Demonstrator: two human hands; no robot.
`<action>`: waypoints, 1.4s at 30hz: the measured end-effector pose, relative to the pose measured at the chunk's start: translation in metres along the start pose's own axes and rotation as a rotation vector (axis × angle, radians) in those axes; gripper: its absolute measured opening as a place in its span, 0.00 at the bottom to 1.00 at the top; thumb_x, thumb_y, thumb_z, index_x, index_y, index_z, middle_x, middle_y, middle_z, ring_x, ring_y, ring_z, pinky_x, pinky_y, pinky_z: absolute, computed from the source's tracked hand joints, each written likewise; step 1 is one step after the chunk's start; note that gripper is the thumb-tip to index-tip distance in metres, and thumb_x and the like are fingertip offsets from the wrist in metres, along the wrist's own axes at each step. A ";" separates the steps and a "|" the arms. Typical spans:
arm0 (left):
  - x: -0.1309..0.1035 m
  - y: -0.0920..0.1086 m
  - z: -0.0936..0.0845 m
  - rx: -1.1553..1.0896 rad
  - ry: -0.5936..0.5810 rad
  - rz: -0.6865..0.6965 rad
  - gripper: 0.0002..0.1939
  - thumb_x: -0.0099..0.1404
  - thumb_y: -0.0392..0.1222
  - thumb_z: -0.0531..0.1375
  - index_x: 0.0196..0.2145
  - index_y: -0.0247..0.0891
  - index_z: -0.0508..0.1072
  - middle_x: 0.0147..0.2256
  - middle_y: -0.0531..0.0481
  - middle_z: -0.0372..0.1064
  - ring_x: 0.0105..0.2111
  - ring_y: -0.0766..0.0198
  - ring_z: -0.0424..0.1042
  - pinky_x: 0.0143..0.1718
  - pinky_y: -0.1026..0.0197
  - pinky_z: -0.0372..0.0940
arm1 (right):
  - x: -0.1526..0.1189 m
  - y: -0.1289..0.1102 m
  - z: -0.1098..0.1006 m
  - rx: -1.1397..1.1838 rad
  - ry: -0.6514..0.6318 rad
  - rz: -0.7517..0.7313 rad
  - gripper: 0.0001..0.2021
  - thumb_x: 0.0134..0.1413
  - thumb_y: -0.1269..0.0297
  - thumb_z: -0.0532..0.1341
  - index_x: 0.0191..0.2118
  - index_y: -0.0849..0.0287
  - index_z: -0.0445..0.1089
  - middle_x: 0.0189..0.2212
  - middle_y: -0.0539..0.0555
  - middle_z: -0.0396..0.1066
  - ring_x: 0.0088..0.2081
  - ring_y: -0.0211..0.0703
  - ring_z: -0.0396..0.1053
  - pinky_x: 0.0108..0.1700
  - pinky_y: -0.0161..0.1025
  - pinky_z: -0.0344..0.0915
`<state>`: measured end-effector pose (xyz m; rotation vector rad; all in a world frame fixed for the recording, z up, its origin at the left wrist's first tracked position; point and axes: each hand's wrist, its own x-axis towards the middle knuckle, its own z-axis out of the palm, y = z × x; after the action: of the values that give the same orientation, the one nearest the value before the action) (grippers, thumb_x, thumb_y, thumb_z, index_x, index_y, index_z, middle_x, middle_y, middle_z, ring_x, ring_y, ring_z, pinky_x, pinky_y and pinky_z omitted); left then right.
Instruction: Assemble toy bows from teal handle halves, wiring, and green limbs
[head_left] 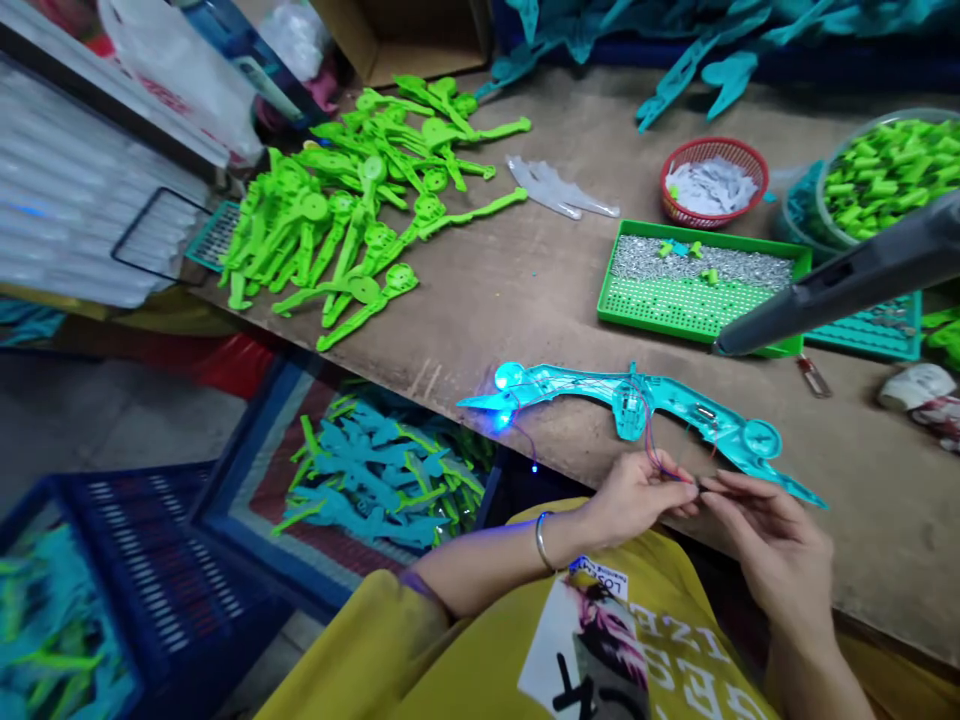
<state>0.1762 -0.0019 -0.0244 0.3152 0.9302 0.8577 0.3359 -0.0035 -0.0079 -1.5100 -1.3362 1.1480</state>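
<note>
A turquoise toy bow half point(577, 385) lies on the table edge in front of me, its hollow inner side up. Thin red and blue wires point(649, 430) run from it to my left hand point(637, 490), which pinches them between thumb and fingers. My right hand point(780, 540) is pinched close beside it, fingertips almost touching the left ones. Between the fingertips is a small dark bit, too small to name. Blue lights point(504, 418) glow at the bow's left end, and one lit LED point(535, 468) dangles on a wire below it.
Bright green plastic parts point(360, 210) are heaped at the left. A green tray point(697, 290) of screws, a red basket point(714, 180) of white pieces and a tub point(892, 180) of green pieces stand right. A grey power screwdriver point(840, 275) hangs over the tray. Crates point(172, 580) flank the table below.
</note>
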 end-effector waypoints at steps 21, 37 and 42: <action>-0.083 0.058 -0.101 1.229 0.723 0.756 0.05 0.68 0.43 0.61 0.37 0.39 0.73 0.30 0.52 0.70 0.28 0.66 0.68 0.34 0.63 0.65 | 0.100 -0.076 0.117 -0.626 -0.573 -0.775 0.05 0.60 0.72 0.60 0.37 0.57 0.73 0.33 0.54 0.76 0.37 0.46 0.72 0.40 0.41 0.65; -0.077 0.055 -0.136 1.426 0.897 0.877 0.17 0.64 0.40 0.65 0.47 0.38 0.65 0.41 0.45 0.68 0.40 0.55 0.71 0.43 0.53 0.69 | 0.097 -0.089 0.113 -0.082 -0.284 -0.582 0.07 0.58 0.68 0.62 0.43 0.56 0.70 0.34 0.50 0.74 0.34 0.39 0.73 0.38 0.39 0.72; -0.067 0.064 -0.119 1.463 0.744 0.961 0.23 0.66 0.34 0.60 0.58 0.37 0.64 0.51 0.38 0.70 0.50 0.51 0.72 0.52 0.48 0.67 | 0.077 -0.086 0.080 0.019 -0.279 -0.452 0.08 0.59 0.66 0.64 0.45 0.55 0.73 0.38 0.52 0.76 0.37 0.40 0.75 0.39 0.39 0.74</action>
<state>0.0277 -0.0248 -0.0182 1.9099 2.0907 1.0072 0.2382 0.0834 0.0430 -0.9814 -1.7382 1.0925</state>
